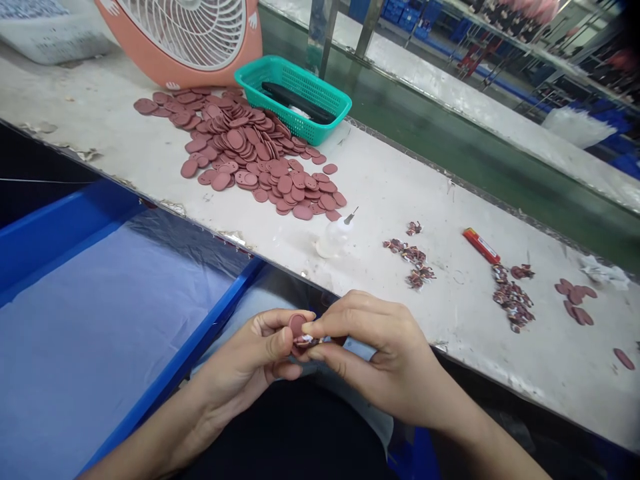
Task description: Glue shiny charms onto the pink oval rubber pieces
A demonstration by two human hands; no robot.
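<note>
Just off the bench's near edge, above my lap, both hands meet. My left hand (270, 350) pinches a dark red oval piece (297, 325) between thumb and fingers. With thumb and forefinger, my right hand (373, 340) grips a small brown-and-white piece (306, 340) against that oval; the fingers partly hide it. On the bench beyond lies a large heap of similar dark red ovals (255, 143), some with small holes. A clear squeeze bottle with a thin metal needle tip (337, 235) stands in front of the heap. Small clusters of brown-and-white pieces (414, 255) lie to its right.
An orange fan (200, 40) and a green basket (300, 100) holding a dark object stand behind the heap. A red-and-yellow lighter-like stick (481, 245) lies beside more brown clusters (513, 300). At left below the bench is a blue bin (220, 313) with a pale liner.
</note>
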